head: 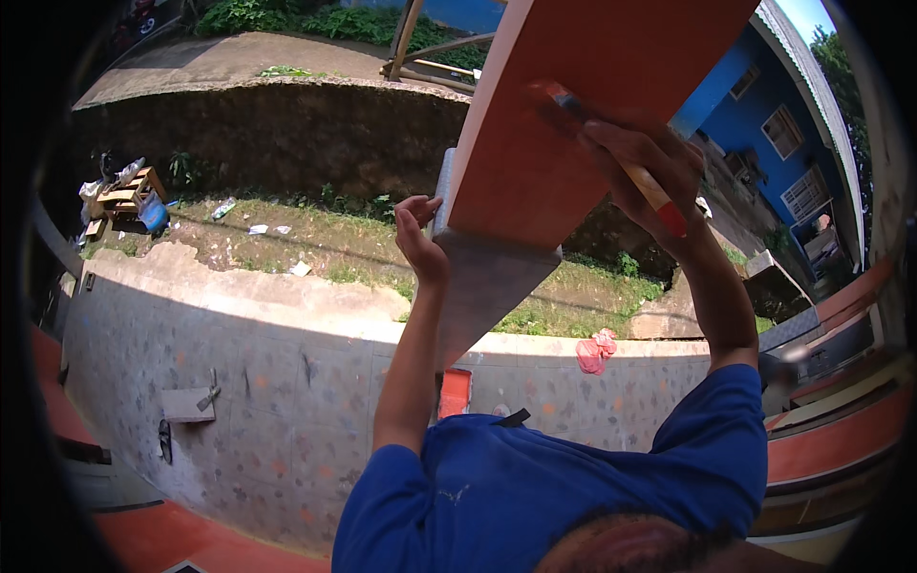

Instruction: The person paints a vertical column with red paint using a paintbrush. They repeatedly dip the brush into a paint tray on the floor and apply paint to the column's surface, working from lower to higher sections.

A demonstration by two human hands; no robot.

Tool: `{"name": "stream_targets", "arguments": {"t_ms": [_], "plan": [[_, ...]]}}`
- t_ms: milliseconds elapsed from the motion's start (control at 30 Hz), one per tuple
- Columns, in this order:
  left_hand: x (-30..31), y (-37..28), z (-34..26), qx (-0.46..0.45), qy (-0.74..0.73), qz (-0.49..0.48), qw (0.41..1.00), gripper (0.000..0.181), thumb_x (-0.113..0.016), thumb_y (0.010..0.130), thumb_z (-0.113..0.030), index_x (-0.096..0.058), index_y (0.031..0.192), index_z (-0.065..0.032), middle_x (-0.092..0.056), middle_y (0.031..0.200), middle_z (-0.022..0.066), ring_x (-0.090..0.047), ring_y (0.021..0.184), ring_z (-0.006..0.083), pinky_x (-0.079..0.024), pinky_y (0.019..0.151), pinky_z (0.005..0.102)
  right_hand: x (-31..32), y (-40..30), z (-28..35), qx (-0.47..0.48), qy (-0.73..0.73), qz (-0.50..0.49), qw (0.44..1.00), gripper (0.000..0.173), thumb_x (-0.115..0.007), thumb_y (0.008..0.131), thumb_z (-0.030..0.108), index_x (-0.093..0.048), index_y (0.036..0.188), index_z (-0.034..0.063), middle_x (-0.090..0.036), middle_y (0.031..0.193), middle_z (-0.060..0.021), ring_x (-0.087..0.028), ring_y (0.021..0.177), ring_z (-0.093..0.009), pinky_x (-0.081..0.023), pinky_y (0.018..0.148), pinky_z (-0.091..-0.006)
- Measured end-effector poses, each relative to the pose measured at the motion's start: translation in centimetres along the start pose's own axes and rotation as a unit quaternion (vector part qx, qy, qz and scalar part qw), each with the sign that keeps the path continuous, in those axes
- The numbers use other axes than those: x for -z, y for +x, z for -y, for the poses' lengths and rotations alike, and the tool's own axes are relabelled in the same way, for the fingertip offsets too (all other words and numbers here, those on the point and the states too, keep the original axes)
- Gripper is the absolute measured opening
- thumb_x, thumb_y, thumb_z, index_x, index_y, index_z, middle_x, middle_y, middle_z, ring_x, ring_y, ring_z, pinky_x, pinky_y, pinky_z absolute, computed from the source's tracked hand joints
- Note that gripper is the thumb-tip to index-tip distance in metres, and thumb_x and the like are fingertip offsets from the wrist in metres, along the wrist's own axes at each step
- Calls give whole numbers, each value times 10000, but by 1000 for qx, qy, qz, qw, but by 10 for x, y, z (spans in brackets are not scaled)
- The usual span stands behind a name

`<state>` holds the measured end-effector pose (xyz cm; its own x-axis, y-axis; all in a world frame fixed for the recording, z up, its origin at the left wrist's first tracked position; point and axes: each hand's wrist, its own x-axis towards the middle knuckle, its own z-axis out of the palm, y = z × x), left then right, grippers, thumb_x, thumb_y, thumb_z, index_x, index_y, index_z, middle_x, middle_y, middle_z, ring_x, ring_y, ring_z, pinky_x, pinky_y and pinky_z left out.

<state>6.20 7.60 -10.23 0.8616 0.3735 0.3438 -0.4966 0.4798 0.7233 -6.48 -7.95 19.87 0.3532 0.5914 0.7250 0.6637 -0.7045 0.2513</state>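
Note:
A square pillar (573,64) with a red-orange painted face rises before me, above a grey tiled base (494,279). My right hand (648,165) grips a paintbrush (648,190) with a wooden, red-ended handle, and its bristles meet the painted face. At the pillar's left edge, my left hand (421,240) is raised with bent fingers by the tiled corner and holds nothing; whether it touches the tiles I cannot tell. An orange-red paint tray (455,392) lies below the base, partly hidden by my blue shirt.
A crumpled pink plastic bag (596,351) lies at the tiled floor's far edge. On the left floor are a pale board (188,405) with a tool on it and a dark sandal (165,440). Beyond the grass strip stands a dark retaining wall (272,140).

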Motion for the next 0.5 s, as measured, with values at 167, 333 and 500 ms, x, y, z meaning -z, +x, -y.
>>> {"name": "stream_targets", "arguments": {"t_ms": [167, 333, 500], "plan": [[-1, -3, 3, 1, -2, 8, 1000, 553, -257, 1138, -481, -593, 1175, -43, -714, 1113, 190, -657, 1063, 268, -448, 1020, 427, -37, -61, -1, 129, -147, -13, 981, 324, -767, 697, 187, -762, 1021, 187, -742, 1147, -72, -749, 1042, -251, -644, 748, -346], [-9, -2, 5, -20, 17, -12, 1000, 539, -258, 1140, -424, -601, 1139, -8, -736, 1056, 179, -695, 1002, 255, -511, 949, 384, -61, -104, 18, 26, 45, 134, 990, 226, -805, 772, 131, -753, 988, 175, -750, 1107, -52, -748, 935, -224, -631, 742, -343], [-1, 0, 2, -12, 9, -18, 1000, 527, -254, 1142, -409, -597, 1145, -9, -730, 1060, 179, -694, 1005, 258, -514, 949, 385, -14, -36, -11, -108, 143, 70, 981, 180, -806, 859, 1, -749, 1026, 39, -772, 990, -125, -767, 951, -301, -622, 766, -326]]}}
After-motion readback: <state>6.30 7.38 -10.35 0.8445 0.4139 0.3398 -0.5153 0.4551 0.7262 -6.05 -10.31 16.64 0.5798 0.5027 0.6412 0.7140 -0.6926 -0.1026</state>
